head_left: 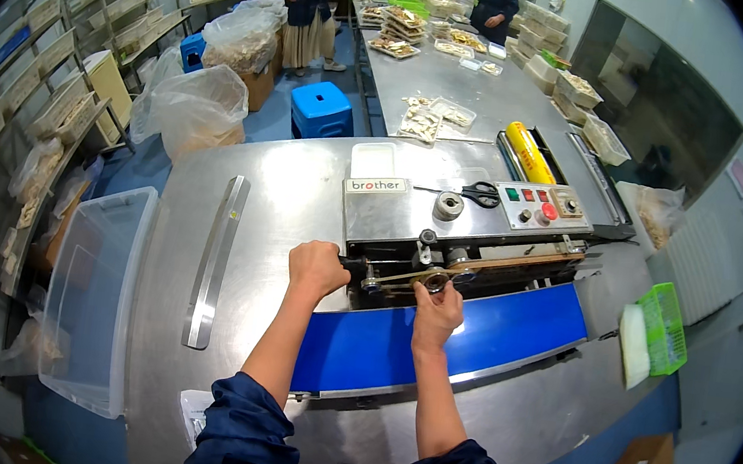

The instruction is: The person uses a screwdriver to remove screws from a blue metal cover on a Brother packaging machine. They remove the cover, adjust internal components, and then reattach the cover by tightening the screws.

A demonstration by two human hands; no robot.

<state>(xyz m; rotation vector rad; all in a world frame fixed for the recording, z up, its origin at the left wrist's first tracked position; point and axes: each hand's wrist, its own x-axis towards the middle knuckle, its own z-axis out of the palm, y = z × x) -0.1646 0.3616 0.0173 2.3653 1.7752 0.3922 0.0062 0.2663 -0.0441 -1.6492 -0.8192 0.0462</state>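
A metal band sealing machine (pixel 392 211) with a blue conveyor belt (pixel 489 330) stands on a steel table (pixel 283 193). Its front is uncovered, showing pulleys and a thin brown belt (pixel 403 278). My left hand (pixel 316 267) is closed in a fist against the machine's left end, beside the left pulley. My right hand (pixel 436 310) pinches a round pulley wheel (pixel 433 282) in the middle of the belt run. A control panel (pixel 542 207) with coloured buttons sits at the machine's right end. Both forearms come in from the lower edge in dark blue sleeves.
Black scissors (pixel 480 192) and a knob lie on the machine top. A long metal cover strip (pixel 215 259) lies left of it, a clear plastic bin (pixel 95 291) further left. A yellow film roll (pixel 529 154), a green basket (pixel 666 328), trays of food and two people stand beyond.
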